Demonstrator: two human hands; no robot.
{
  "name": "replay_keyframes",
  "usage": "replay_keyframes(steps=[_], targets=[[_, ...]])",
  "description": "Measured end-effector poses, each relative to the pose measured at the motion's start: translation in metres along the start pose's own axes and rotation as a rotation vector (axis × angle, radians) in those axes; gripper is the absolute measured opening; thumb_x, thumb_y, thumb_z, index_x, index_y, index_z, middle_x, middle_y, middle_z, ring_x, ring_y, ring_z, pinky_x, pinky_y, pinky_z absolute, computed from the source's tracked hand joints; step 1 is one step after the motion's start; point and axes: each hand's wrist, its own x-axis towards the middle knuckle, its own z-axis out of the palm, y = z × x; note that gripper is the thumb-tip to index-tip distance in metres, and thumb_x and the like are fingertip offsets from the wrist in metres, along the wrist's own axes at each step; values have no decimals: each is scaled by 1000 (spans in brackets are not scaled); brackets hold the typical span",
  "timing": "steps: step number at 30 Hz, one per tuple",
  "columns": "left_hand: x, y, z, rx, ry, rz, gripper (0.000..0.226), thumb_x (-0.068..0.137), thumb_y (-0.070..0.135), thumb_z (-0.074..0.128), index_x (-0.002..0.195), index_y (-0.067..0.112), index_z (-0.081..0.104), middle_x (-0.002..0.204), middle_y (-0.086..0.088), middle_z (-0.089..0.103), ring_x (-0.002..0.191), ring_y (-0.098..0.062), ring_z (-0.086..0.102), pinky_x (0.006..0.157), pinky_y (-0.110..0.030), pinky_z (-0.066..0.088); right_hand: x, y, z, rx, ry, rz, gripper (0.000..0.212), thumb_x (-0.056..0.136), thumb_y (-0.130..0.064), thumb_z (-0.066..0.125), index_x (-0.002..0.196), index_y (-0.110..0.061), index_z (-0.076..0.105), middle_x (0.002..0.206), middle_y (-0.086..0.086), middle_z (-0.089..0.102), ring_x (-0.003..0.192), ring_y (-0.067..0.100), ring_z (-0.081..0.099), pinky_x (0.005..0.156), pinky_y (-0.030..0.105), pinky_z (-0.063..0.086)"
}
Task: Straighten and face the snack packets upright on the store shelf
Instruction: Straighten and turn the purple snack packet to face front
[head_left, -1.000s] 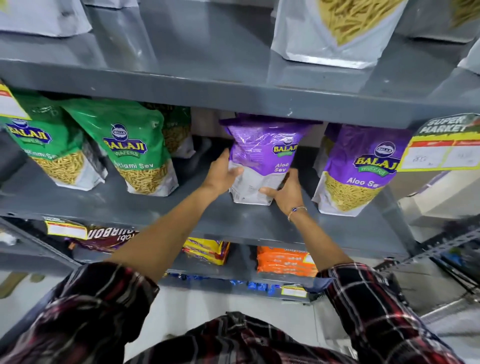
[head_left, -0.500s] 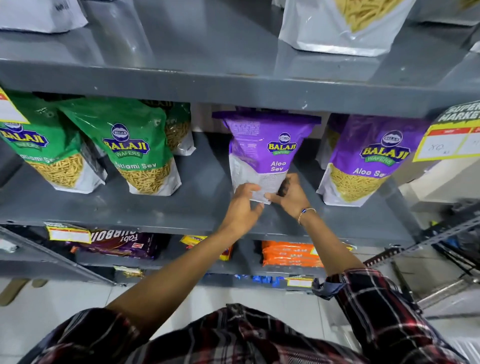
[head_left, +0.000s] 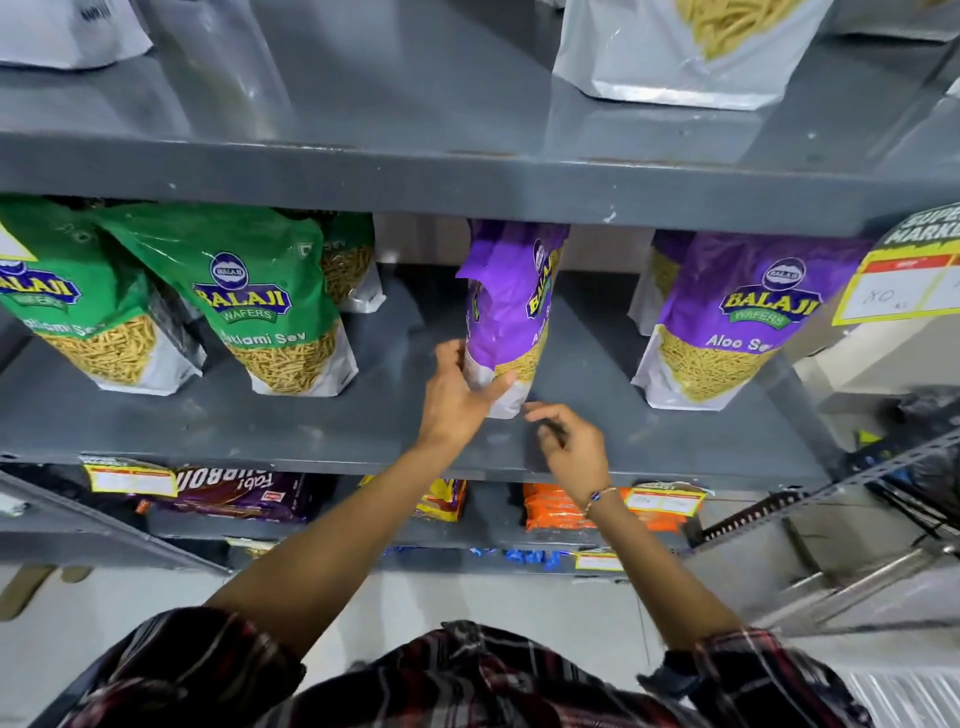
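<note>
Middle shelf (head_left: 311, 431), centre of frame: we find one Aloo Sev packet (head_left: 511, 312) standing, turned edge-on. Left hand (head_left: 457, 395) against its lower left side; right hand (head_left: 571, 447) just right of its base, apart. Second Aloo Sev packet (head_left: 727, 322) further right. Two Ratlami Sev packets (head_left: 249, 306) at left.

Left hand (head_left: 457, 395) hides the purple packet's (head_left: 511, 312) base

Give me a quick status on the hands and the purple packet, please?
Left hand gripping purple packet low down. Right hand off it, empty. Packet upright, front turned sideways to the right. Shelf bare around it.
</note>
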Motion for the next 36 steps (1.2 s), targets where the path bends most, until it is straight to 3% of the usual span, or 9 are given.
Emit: replay_keyframes(steps=[2, 4, 8, 10, 14, 19, 21, 25, 36], targets=[[7, -9, -12, -45, -73, 26, 55, 74, 30, 78, 117, 18, 46, 105, 3, 65, 88, -9, 61, 71, -9, 46, 19, 4, -17, -24, 19, 50, 24, 83, 9, 52, 94, -7, 65, 102, 10, 70, 101, 26, 66, 96, 37, 50], [19, -15, -24, -128, -217, 29, 50, 80, 12, 72, 121, 9, 44, 108, -8, 66, 91, -14, 62, 82, -22, 50, 40, 7, -30, -20, -12, 105, 25, 82, 10, 57, 104, -2, 60, 111, 17, 66, 108, 31, 62, 100, 42, 47], [46, -20, -42, -72, -469, 69, 44, 89, 0, 56, 131, 3, 44, 131, -16, 57, 110, -17, 57, 95, -21, 48, 81, 8, -39, -19, -259, 153, 86, 73, 2, 72, 141, -8, 21, 150, 9, 32, 134, 20, 34, 109, 37, 33], [55, -21, -47, -8, -528, 87, 39, 92, 6, 54, 131, 5, 47, 131, -11, 57, 113, -18, 58, 98, -23, 47, 95, 6, -38, -81, -370, 127, 100, 67, -2, 78, 143, -16, 15, 149, 7, 34, 134, 21, 36, 108, 38, 35], [70, -23, -51, 189, -429, 146, 35, 90, 29, 58, 122, 15, 59, 121, -2, 67, 111, -22, 63, 101, -41, 47, 100, 5, -32, -3, -376, 206, 86, 63, 0, 80, 132, -17, 33, 128, 3, 54, 123, 26, 51, 98, 35, 46], [79, -27, -48, 278, -327, 168, 26, 90, 34, 58, 111, 22, 65, 100, -4, 73, 81, -12, 57, 92, -43, 49, 86, 7, -21, 62, -222, 210, 73, 66, 2, 78, 125, -13, 39, 127, 9, 57, 118, 28, 55, 99, 45, 49], [79, -27, -47, 285, -329, 166, 26, 91, 32, 56, 114, 22, 65, 99, 4, 71, 86, -4, 59, 93, -36, 49, 83, 5, -20, 69, -207, 207, 73, 66, 2, 78, 126, -14, 39, 129, 10, 56, 118, 27, 55, 99, 44, 48], [75, -27, -45, 366, -320, 187, 32, 95, 30, 49, 123, 17, 58, 123, -3, 67, 117, -20, 60, 90, -23, 41, 82, 2, -24, 70, -225, 208, 74, 67, 0, 79, 128, -14, 38, 131, 11, 55, 119, 27, 54, 101, 44, 47], [66, -26, -41, 465, -266, 114, 39, 97, 39, 41, 120, 11, 54, 129, -12, 61, 127, -35, 47, 99, -36, 39, 75, -7, -22, 40, -180, 220, 75, 69, -3, 78, 131, -13, 36, 132, 11, 54, 121, 30, 53, 99, 46, 47]])
